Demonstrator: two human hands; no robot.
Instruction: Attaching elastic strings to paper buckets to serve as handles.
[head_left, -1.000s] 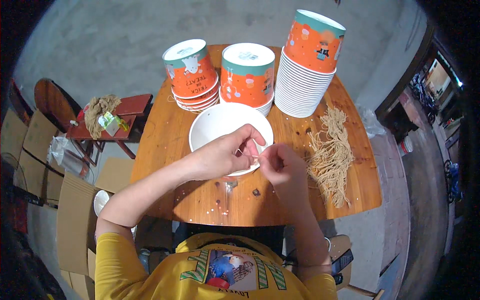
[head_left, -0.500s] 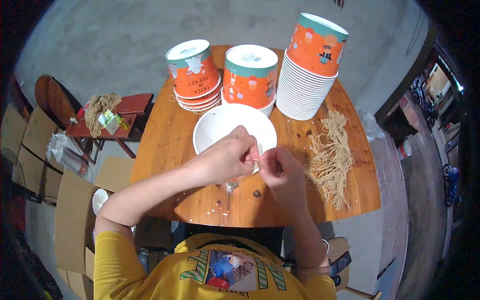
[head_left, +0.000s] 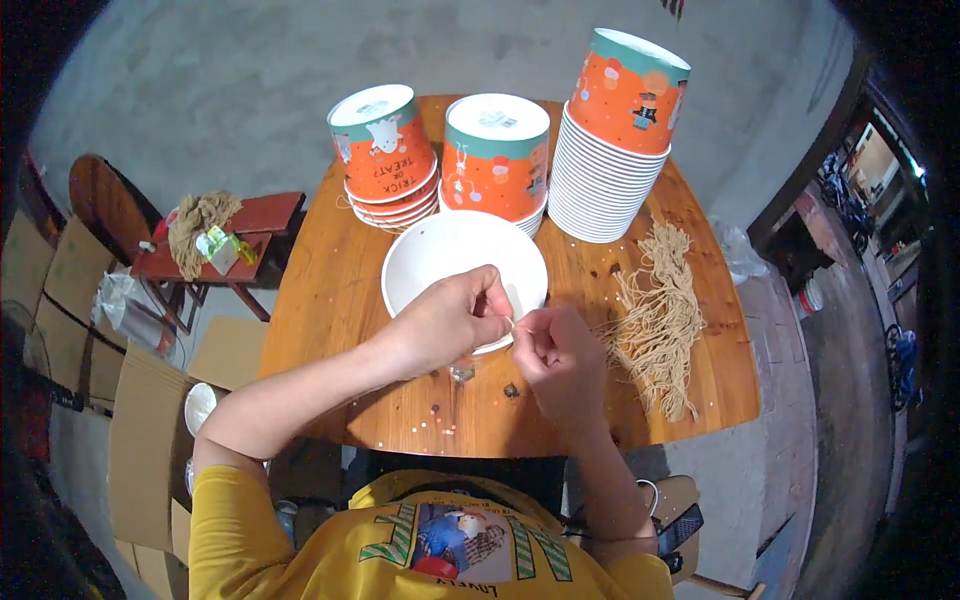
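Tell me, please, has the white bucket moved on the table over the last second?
No. The white bucket sits at the same spot before the orange bucket stack; both hands work at its near rim.

The left hand (head_left: 450,322) covers the near rim of the white bowl (head_left: 455,255); the pinched string is too thin to make out.

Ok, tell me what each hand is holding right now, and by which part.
The left hand and right hand pinch a thin tan string between fingertips, over the white bowl. Which part of the string cannot be told.

I see cardboard boxes (head_left: 60,330) at my left on the floor, and a small green-white packet (head_left: 218,245) on the red stool (head_left: 265,215).
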